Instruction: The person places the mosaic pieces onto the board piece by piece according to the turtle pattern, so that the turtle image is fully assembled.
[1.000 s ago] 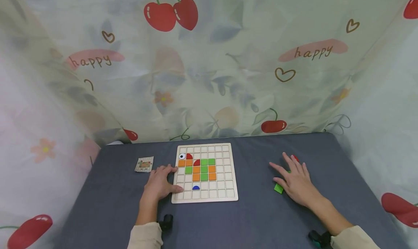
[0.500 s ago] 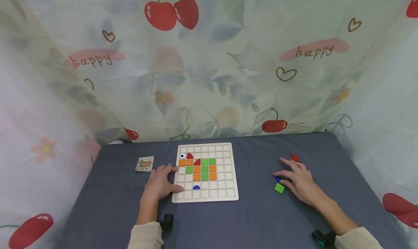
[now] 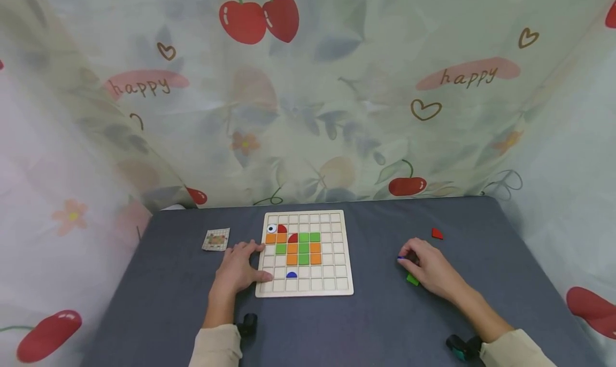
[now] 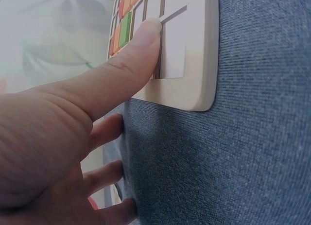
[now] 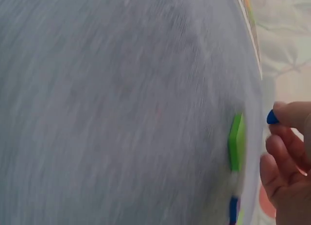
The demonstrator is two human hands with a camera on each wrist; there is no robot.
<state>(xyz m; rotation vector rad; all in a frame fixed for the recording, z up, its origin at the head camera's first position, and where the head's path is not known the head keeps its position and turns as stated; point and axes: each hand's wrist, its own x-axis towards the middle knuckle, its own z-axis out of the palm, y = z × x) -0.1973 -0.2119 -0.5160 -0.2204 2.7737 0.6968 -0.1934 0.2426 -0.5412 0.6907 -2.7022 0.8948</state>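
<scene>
My left hand rests at the left edge of a pale wooden grid board. In the left wrist view its thumb lies on top near the board's corner, with the other fingers spread beyond. Orange, green and red tiles fill several cells, beside a round eye tile. A blue half-circle tile sits lower on the grid. Right of the board, my right hand pinches a small blue tile between thumb and fingertip. Just below that hand lies a green tile, partly hidden by it.
A red tile lies behind the right hand on the dark cloth-covered table. In the right wrist view another blue tile shows near the green one. A small patterned card lies left of the board. Printed curtains surround the table.
The right hand's spread fingers have drawn together on a blue tile and lifted slightly with it. The red tile is now fully uncovered. The left hand stays at the board.
</scene>
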